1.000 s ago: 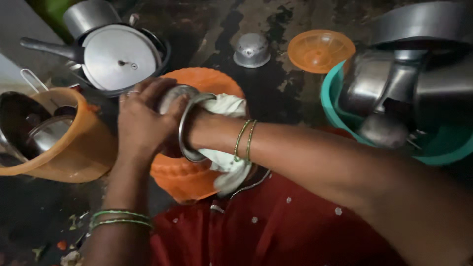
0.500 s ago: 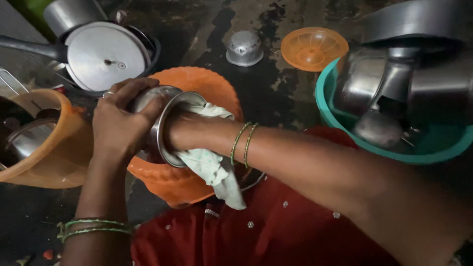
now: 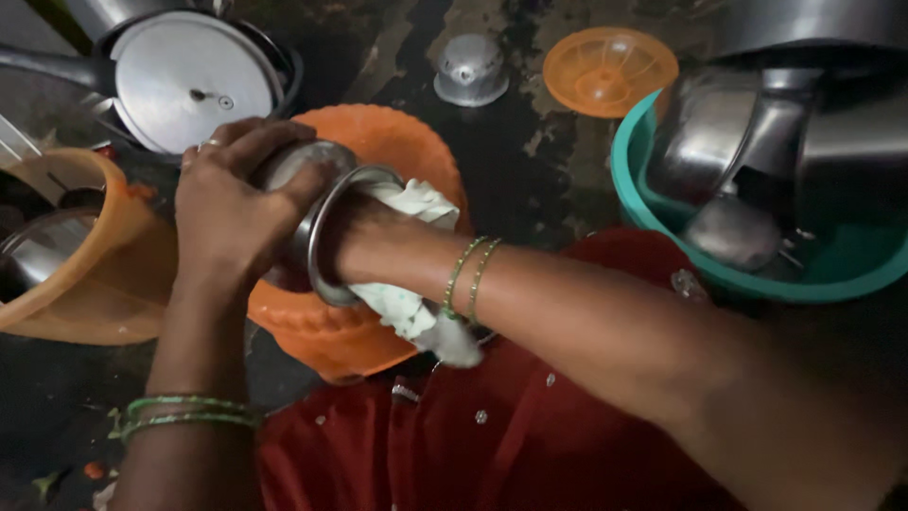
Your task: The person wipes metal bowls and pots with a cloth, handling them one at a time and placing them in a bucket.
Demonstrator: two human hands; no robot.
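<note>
Steel pot wiped out over the orange basin.

The left hand [image 3: 227,213] gripped the steel pot [image 3: 307,222] sideways, mouth turned rightward, so the right hand [image 3: 364,237], buried inside and unreadable, could work the white cloth [image 3: 407,308]; the orange basin [image 3: 378,151] sat directly beneath.

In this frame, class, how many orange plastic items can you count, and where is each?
3. An orange basin at the left edge holding steel vessels, an orange tub under the hands in the middle, and a small orange strainer lid on the floor at top right. Others may be hidden.
</note>
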